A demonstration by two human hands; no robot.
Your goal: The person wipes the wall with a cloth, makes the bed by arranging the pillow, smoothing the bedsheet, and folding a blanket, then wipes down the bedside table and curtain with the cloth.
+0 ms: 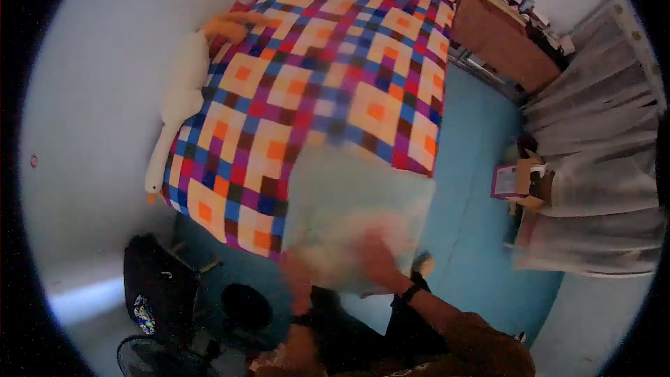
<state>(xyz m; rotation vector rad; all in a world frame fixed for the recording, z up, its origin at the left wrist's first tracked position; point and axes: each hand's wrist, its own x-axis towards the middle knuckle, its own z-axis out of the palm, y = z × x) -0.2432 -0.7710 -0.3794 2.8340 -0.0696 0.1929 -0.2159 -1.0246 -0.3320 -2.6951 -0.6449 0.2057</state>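
Note:
A pale, translucent sheet or plastic bag [356, 192] spreads in front of me, over the foot end of the bed and past its edge. My left hand [299, 272] is at its lower left edge, fingers closed on it as far as the blur lets me see. My right hand [380, 255] lies against the lower right part of the bag. Motion smears its fingers, so their grip is unclear. Dark bands circle both wrists.
A bed with a checkered cover [279, 98] fills the middle. A long white goose plush [185, 87] lies along the wall. To the right are a wooden cabinet [499, 38], an open cardboard box [520, 180] and curtains [593, 126]. A fan [150, 356] and black stool [246, 306] stand lower left.

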